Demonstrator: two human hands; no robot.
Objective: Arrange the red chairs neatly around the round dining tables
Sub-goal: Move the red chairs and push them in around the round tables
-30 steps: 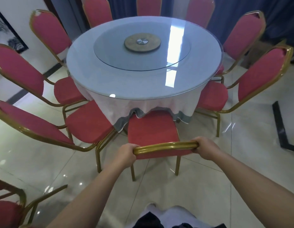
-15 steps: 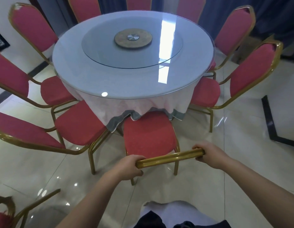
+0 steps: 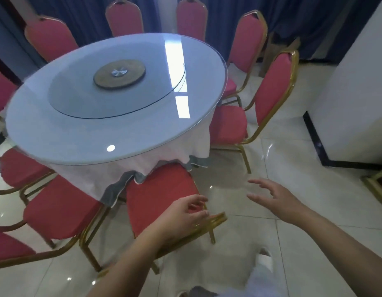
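Eight red chairs (image 3: 273, 88) ring one round tabletop (image 3: 57, 146). The nearest chair (image 3: 160, 196) faces upper left. Left hand (image 3: 181, 215) and right hand (image 3: 278, 202): grips apart, holding nothing.

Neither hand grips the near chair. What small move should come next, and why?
Probably turn right toward the gold chair frame at the picture's edge. The left hand and right hand are open, and the near chair already has its seat front under the tablecloth, so it seems placed.
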